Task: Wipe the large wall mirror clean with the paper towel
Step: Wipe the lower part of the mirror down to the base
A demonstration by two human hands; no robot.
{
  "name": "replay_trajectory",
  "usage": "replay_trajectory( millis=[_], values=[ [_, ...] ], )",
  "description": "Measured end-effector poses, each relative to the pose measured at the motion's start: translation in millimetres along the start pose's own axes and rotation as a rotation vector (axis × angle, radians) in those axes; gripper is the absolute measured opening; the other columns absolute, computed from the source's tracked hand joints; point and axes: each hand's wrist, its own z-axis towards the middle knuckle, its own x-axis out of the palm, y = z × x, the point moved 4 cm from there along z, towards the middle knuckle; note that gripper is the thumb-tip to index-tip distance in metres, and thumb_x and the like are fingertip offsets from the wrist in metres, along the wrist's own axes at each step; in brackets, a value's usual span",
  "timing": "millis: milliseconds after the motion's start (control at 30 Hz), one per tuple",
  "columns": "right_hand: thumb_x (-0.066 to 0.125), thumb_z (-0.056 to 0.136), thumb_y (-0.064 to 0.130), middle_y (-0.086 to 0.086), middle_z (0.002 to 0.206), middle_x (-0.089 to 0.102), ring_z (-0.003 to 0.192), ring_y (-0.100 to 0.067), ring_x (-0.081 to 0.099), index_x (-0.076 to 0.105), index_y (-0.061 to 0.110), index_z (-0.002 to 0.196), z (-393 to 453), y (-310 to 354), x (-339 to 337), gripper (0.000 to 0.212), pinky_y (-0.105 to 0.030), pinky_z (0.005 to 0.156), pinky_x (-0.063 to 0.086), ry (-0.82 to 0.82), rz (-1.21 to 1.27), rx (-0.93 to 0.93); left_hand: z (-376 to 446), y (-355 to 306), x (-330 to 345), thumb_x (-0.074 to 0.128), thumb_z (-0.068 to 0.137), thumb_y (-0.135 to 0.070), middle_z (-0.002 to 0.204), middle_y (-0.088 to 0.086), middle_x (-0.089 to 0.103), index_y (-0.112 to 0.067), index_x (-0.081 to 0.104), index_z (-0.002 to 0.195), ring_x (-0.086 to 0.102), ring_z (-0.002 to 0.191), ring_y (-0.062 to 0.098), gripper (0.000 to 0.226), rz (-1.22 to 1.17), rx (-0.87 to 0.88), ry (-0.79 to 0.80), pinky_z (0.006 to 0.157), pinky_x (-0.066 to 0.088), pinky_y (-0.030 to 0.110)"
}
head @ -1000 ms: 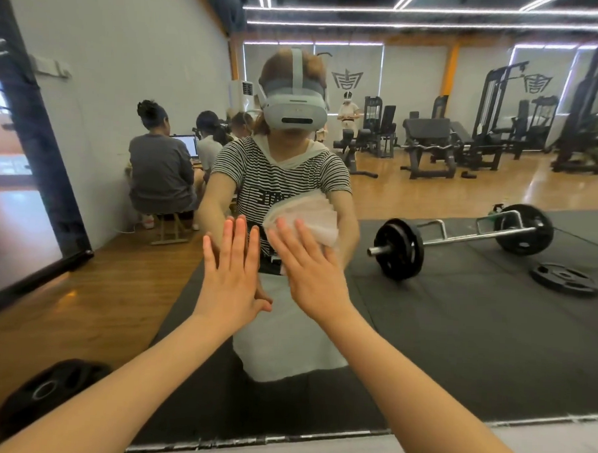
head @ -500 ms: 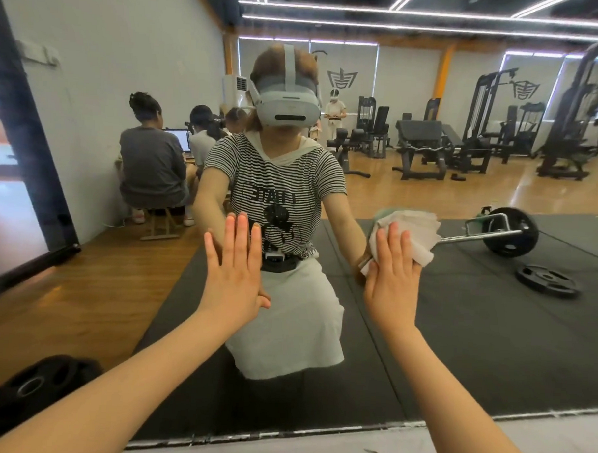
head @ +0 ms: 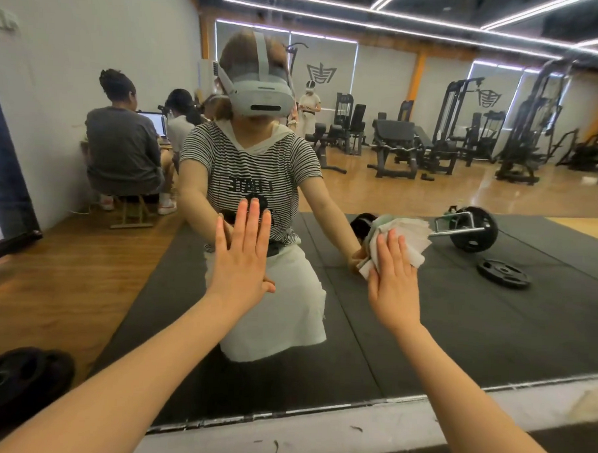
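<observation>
While the left hand [head: 243,258] is bracing flat, fingers straight, on the wall mirror [head: 458,322], the right hand [head: 393,281] is pressing the paper towel [head: 405,236] on the glass, fingers extended; mid-wipe, I'd judge. Next: sweeping sideways, keeping even pressure.

We have our left hand [head: 243,254] flat on the wall mirror [head: 492,320]. Right of it (well apart), our right hand [head: 392,285] presses the paper towel [head: 405,236] on the glass.

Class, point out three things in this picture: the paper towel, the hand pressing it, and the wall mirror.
paper towel [head: 405,232], head view, on the white folds above the fingers.
right hand [head: 393,281], head view, on its back.
wall mirror [head: 474,336], head view, on bare glass right of the hand.
</observation>
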Motion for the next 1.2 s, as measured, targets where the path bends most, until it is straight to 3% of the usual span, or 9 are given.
replay_trajectory(
  millis=[233, 400, 533, 700, 767, 900, 1067, 1133, 1200],
  values=[
    [0.056, 0.094, 0.009, 0.006, 0.156, 0.001, 0.146, -0.016, -0.002, 0.017, 0.016, 0.154, -4.2, -1.8, -13.1, 0.072, -0.044, 0.117, 0.018, 0.217, -0.086, 0.035, 1.2, 5.0, -1.5, 0.054, 0.075, -0.079, 0.133, 0.023, -0.056, 0.000, -0.044, 0.134, -0.056, 0.120, 0.038, 0.139, -0.045, 0.030, 0.068, 0.106, -0.021, 0.057],
    [0.059, 0.091, 0.007, 0.004, 0.156, -0.003, 0.146, -0.017, -0.003, 0.014, 0.012, 0.154, -4.5, 0.6, -11.1, 0.077, -0.043, 0.117, 0.016, 0.242, -0.145, 0.040, 0.4, 6.4, 1.1, 0.052, 0.081, -0.073, 0.132, 0.021, -0.058, -0.001, -0.049, 0.130, -0.057, 0.120, 0.036, 0.133, -0.101, 0.052, 0.070, 0.103, -0.028, 0.056],
    [0.065, 0.084, 0.007, -0.012, 0.158, 0.016, 0.146, -0.032, 0.017, 0.023, 0.003, 0.150, -6.3, 4.1, -4.3, 0.079, -0.057, 0.109, 0.032, 0.171, -0.262, 0.023, 1.9, 8.8, 4.8, 0.054, 0.077, -0.076, 0.138, 0.020, -0.053, -0.001, -0.044, 0.135, -0.052, 0.125, 0.036, 0.136, -0.109, 0.056, 0.024, 0.109, -0.022, 0.057],
    [0.038, 0.093, 0.034, -0.020, 0.150, 0.037, 0.140, -0.030, 0.024, 0.028, 0.005, 0.146, -4.3, 1.5, -2.2, 0.062, -0.065, 0.094, 0.041, 0.095, -0.384, 0.006, 1.8, 8.1, 7.9, 0.064, 0.062, -0.081, 0.151, 0.019, -0.038, -0.002, -0.032, 0.144, -0.034, 0.140, 0.035, 0.148, -0.077, 0.057, -0.039, 0.114, -0.009, 0.056],
    [0.032, 0.097, 0.036, -0.018, 0.151, 0.037, 0.140, -0.030, 0.025, 0.028, 0.005, 0.146, -4.4, -8.5, 2.6, 0.059, -0.066, 0.093, 0.041, 0.055, -0.368, -0.066, 1.7, 6.5, 10.7, 0.067, 0.056, -0.081, 0.154, 0.019, -0.031, -0.003, -0.026, 0.148, -0.024, 0.144, 0.035, 0.153, -0.050, 0.064, -0.066, 0.116, -0.002, 0.056],
    [0.014, 0.104, 0.042, -0.013, 0.150, 0.032, 0.138, -0.030, 0.028, 0.028, 0.008, 0.146, -1.8, -28.1, 8.1, 0.055, -0.065, 0.091, 0.042, -0.055, -0.279, -0.219, -0.5, 2.3, 8.6, 0.079, 0.049, -0.072, 0.158, 0.018, -0.021, -0.003, -0.013, 0.151, -0.013, 0.147, 0.033, 0.154, 0.016, 0.042, -0.129, 0.115, -0.005, 0.056],
    [0.034, 0.099, 0.036, -0.009, 0.153, 0.027, 0.140, -0.029, 0.028, 0.031, 0.012, 0.147, -0.9, -38.7, 14.9, 0.053, -0.058, 0.097, 0.040, -0.125, -0.153, -0.318, -4.9, -23.8, -9.4, 0.090, 0.046, -0.055, 0.155, 0.024, 0.018, -0.002, 0.020, 0.149, 0.013, 0.144, 0.038, 0.135, 0.049, -0.057, -0.201, 0.103, 0.009, 0.069],
    [0.038, 0.097, 0.036, -0.006, 0.156, 0.023, 0.142, -0.026, 0.026, 0.027, 0.015, 0.149, -0.2, -43.7, 17.1, 0.057, -0.054, 0.099, 0.036, -0.125, -0.112, -0.348, -1.6, -57.5, -12.6, 0.089, 0.045, -0.057, 0.155, 0.020, 0.018, -0.004, 0.018, 0.150, 0.008, 0.146, 0.036, 0.138, 0.079, -0.031, -0.205, 0.101, 0.008, 0.070],
    [0.038, 0.097, 0.038, -0.002, 0.158, 0.017, 0.143, -0.022, 0.024, 0.023, 0.018, 0.151, 0.4, -48.5, 16.6, 0.059, -0.048, 0.096, 0.033, -0.126, -0.080, -0.384, 8.4, -98.1, -9.3, 0.086, 0.044, -0.064, 0.157, 0.017, 0.012, -0.007, 0.003, 0.153, -0.008, 0.148, 0.032, 0.149, 0.089, -0.008, -0.186, 0.103, 0.007, 0.068]
  ],
)
